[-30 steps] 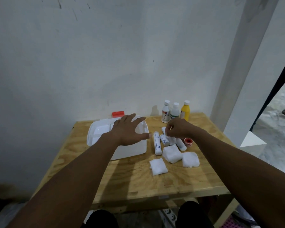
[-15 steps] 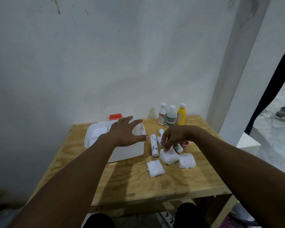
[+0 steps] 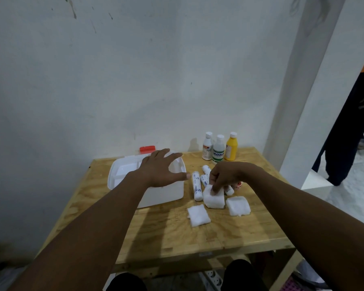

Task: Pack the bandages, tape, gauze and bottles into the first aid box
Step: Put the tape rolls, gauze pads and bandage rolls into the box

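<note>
So in the last second the right hand (image 3: 225, 175) came off the bandage rolls (image 3: 197, 186) and dropped toward the near side of the pile. It ended with its fingers curled down on the middle gauze pad (image 3: 214, 201), and it looked like they were pinching the pad's far edge. The pad was still flat on the table (image 3: 198, 238), just right of center frame, with nothing lifted yet.

The left hand (image 3: 160, 169) hardly budged. It stayed open with fingers spread over the white box (image 3: 118, 175) at center-left, and I couldn't tell if it was actually touching the rim.

I'd say that made gauze the first thing going in. Everything else was still out on the table:
- two more gauze pads (image 3: 198, 215), below and to the right of the pinched one
- the tape (image 3: 239, 185), peeking out behind the right wrist
- three bottles (image 3: 219, 149), standing at the back by the wall

Packing had basically just started.
</note>
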{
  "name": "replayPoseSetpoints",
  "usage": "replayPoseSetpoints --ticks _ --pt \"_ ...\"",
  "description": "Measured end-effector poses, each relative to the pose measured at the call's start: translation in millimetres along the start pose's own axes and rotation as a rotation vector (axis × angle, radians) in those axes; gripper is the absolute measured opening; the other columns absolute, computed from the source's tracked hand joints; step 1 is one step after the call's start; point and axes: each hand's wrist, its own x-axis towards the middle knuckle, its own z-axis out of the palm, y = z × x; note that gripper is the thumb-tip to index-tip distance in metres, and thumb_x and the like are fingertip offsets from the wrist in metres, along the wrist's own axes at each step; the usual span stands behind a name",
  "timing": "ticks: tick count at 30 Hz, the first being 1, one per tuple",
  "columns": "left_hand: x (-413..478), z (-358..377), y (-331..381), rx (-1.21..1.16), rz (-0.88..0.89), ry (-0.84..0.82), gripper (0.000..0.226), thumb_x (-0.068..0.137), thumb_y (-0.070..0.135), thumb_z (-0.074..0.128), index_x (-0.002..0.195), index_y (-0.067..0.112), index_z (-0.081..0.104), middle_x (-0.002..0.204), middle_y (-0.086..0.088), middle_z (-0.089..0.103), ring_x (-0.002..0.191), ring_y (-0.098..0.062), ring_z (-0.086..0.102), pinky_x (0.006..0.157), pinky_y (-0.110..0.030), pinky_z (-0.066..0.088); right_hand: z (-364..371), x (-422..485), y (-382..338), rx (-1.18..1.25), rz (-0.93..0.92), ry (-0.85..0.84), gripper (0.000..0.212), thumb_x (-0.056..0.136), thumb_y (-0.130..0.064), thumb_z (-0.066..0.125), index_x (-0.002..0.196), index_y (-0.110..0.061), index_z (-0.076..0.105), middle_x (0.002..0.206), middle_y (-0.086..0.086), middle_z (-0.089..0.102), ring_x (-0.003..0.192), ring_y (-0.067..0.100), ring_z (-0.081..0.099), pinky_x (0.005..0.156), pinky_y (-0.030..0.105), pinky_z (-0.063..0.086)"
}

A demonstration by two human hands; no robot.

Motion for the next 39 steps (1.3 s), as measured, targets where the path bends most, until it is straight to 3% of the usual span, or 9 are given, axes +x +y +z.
replayPoseSetpoints --ticks 3,5,8,12,15,20,28,33,39 --pt "0.1 0.3 0.9 0.002 0.003 0.009 0.092 0.082 0.085 0.05 0.16 0.046 0.022 0.173 0.002 0.01 0.16 -0.027 0.004 0.126 -0.056 0.012 -3.5 -2.8 1.6 0.102 -0.005 0.061 0.025 0.078 -0.026 0.079 0.097 -0.011 0.075 0.092 0.008 0.074 0.069 0.016 0.062 0.052 0.027 0.047" --pt "0.0 0.4 1.5 0.003 0.005 0.009 0.091 0.082 0.084 0.05 0.16 0.045 0.022 0.173 0.002 0.01 0.16 -0.027 0.005 0.126 -0.056 0.012 -7.4 0.8 8.0 0.154 -0.005 0.245 0.019 0.084 -0.016 0.069 0.095 -0.002 0.073 0.096 0.016 0.075 0.07 0.019 0.062 0.056 0.027 0.048" --pt "0.3 0.6 1.9 -0.007 0.006 0.012 0.09 0.083 0.083 0.051 0.16 0.045 0.023 0.173 0.002 0.01 0.16 -0.027 0.005 0.127 -0.055 0.012 -11.2 4.9 20.5 -0.014 0.093 0.461 0.018 0.085 -0.014 0.059 0.088 0.002 0.064 0.092 0.017 0.07 0.08 0.026 0.065 0.064 0.033 0.051" --pt "0.9 0.6 3.9 -0.009 0.008 0.012 0.09 0.082 0.084 0.051 0.159 0.046 0.023 0.173 0.003 0.01 0.16 -0.026 0.004 0.126 -0.054 0.011 -4.4 0.2 26.0 -0.132 0.213 0.435 0.013 0.088 -0.019 0.064 0.084 -0.009 0.057 0.077 0.006 0.06 0.058 0.016 0.053 0.054 0.026 0.046" --pt "1.3 0.1 4.4 -0.015 0.006 0.008 0.09 0.082 0.084 0.051 0.159 0.047 0.023 0.173 0.003 0.01 0.16 -0.026 0.004 0.127 -0.054 0.01 2.6 3.0 28.5 -0.116 0.241 0.438 0.019 0.09 -0.021 0.063 0.099 -0.004 0.061 0.086 0.01 0.062 0.055 0.015 0.052 0.05 0.026 0.047" --pt "3.7 2.9 0.6 -0.016 0.012 0.011 0.093 0.079 0.087 0.048 0.159 0.047 0.023 0.173 0.003 0.01 0.16 -0.026 0.005 0.126 -0.056 0.011 -2.9 2.5 27.6 -0.038 0.269 0.374 0.028 0.085 -0.022 0.071 0.103 -0.003 0.061 0.095 0.017 0.065 0.068 0.03 0.072 0.06 0.041 0.064" --pt "6.4 2.7 -1.1 -0.018 0.011 0.005 0.096 0.077 0.089 0.049 0.159 0.047 0.023 0.173 0.003 0.011 0.16 -0.027 0.005 0.126 -0.056 0.011 -5.1 -13.1 26.1 -0.057 0.31 0.215 0.046 0.072 -0.02 0.081 0.109 -0.005 0.059 0.095 0.013 0.07 0.077 0.024 0.073 0.057 0.032 0.062" --pt "2.5 4.4 -3.0 -0.064 0.014 0.043 0.123 0.054 0.102 0.037 0.161 0.044 0.018 0.173 0.003 0.014 0.159 -0.026 0.01 0.126 -0.056 0.014 -2.9 -13.2 25.2 -0.032 0.308 0.25 0.042 0.07 -0.017 0.082 0.103 -0.003 0.06 0.087 0.013 0.07 0.07 0.024 0.073 0.053 0.031 0.061" --pt "0.8 1.1 -36.5 -0.083 -0.033 0.052 0.133 0.047 0.107 0.049 0.159 0.044 0.018 0.169 0.005 0.025 0.156 -0.026 0.021 0.121 -0.063 0.023 -22.9 -14.3 12.7 -0.005 0.239 0.308 0.032 0.077 -0.02 0.077 0.098 -0.002 0.062 0.082 0.013 0.072 0.071 0.023 0.074 0.054 0.031 0.061"
